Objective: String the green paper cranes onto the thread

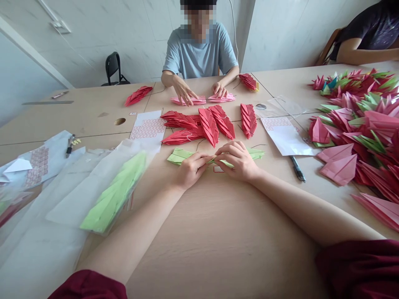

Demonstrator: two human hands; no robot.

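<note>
Both my hands meet over a green folded-paper piece [180, 155] lying on the table in front of me. My left hand [195, 169] pinches its middle from the left. From the right, my right hand [238, 161] closes its fingers on the same piece, covering much of it. The green paper sticks out past the hands on both sides, and a dark thread shows near it. Just beyond lie several red folded-paper pieces [209, 126], overlapping, with threads on them. A small red-framed label [218, 169] shows just below my fingers.
Clear plastic bags [62, 211] cover the left side, one holding a green folded piece [116, 193]. Label sheets [149, 124] and a pen [298, 169] lie about. A pile of pink, red and green folded paper [368, 124] fills the right. Opposite, a person [199, 54] handles pink paper.
</note>
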